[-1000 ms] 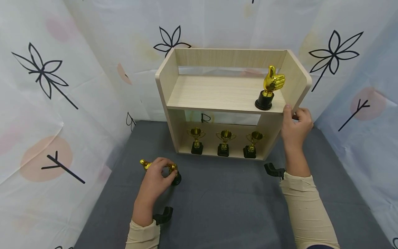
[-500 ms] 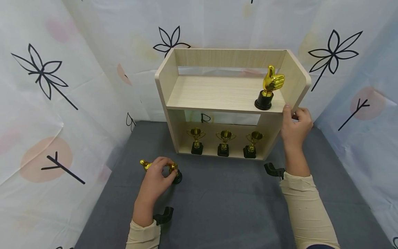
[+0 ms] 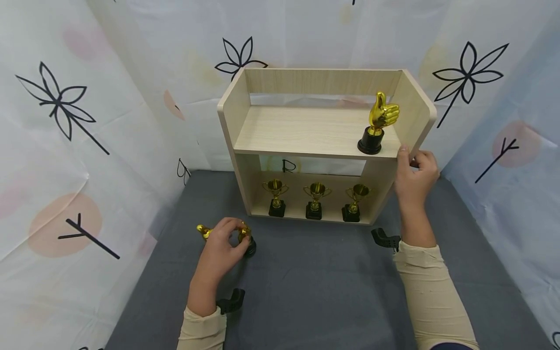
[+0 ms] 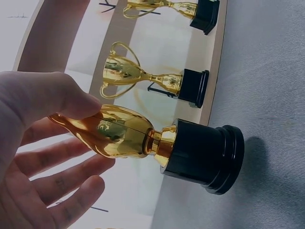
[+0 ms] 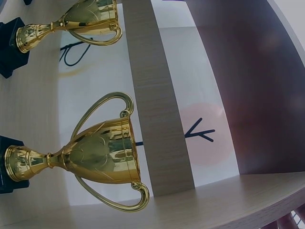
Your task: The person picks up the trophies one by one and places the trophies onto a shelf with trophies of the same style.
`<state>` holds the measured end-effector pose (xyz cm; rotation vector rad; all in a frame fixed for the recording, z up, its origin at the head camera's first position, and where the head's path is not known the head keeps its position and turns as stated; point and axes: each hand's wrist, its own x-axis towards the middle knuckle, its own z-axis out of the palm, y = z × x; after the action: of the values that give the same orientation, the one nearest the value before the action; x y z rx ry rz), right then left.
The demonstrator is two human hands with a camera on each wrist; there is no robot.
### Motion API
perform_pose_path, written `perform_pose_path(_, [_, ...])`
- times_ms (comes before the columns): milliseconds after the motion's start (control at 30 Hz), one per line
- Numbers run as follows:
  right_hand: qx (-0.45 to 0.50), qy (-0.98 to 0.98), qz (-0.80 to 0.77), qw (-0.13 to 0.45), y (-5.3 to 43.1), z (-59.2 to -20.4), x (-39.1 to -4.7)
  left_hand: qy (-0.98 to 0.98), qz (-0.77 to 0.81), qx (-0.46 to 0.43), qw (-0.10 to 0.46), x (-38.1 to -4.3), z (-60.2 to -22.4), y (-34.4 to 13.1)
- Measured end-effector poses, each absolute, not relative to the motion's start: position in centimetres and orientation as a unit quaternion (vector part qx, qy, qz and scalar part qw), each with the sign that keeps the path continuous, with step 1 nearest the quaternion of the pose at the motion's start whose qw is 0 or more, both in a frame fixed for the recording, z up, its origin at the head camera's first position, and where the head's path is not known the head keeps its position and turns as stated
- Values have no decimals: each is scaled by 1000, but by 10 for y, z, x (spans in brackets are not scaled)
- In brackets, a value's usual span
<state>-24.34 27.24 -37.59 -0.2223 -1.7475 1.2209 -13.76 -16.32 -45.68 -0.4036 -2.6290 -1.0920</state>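
Note:
In the head view my left hand (image 3: 220, 253) pinches a gold thumbs-up trophy (image 4: 124, 131) by its gold top, low over the grey table. Its round black base (image 4: 205, 155) points down to the table; I cannot tell whether it touches. Another gold piece (image 3: 203, 231) shows just left of that hand, mostly hidden behind it. My right hand (image 3: 415, 177) grips the right side panel of the wooden shelf (image 3: 302, 129), thumb at the front edge of the middle board. A second thumbs-up trophy (image 3: 378, 124) stands upright on the upper board, near the right end.
Three gold cup trophies stand in a row on the lower board: the left cup (image 3: 276, 197), the middle cup (image 3: 316, 199) and the right cup (image 5: 102, 152). Grey cloth (image 3: 306, 287) covers the table before the shelf. Patterned white curtains (image 3: 131, 146) close in the back and sides.
My left hand has shifted very slightly, and the black base of its trophy sits a touch farther from me. My right hand stays in place on the shelf.

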Motion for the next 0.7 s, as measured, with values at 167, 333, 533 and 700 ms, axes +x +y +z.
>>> perform_pose_path(167, [-87,-715,502,479,272,-375,-242,-903,-375,-152,147,-138,-453,-163])
perform_pose_path(333, [-88,-715,502,478,271,-375,-242,-896,-386,-160,149,-140,-449,-163])
perform_pose_path(533, [-91,-715,502,478,271,-375,-243,-891,-387,-173,165,-143,-446,-161])
perform_pose_path(700, [-96,-715,502,476,271,-375,-243,-886,-390,-180,176,-145,-442,-160])
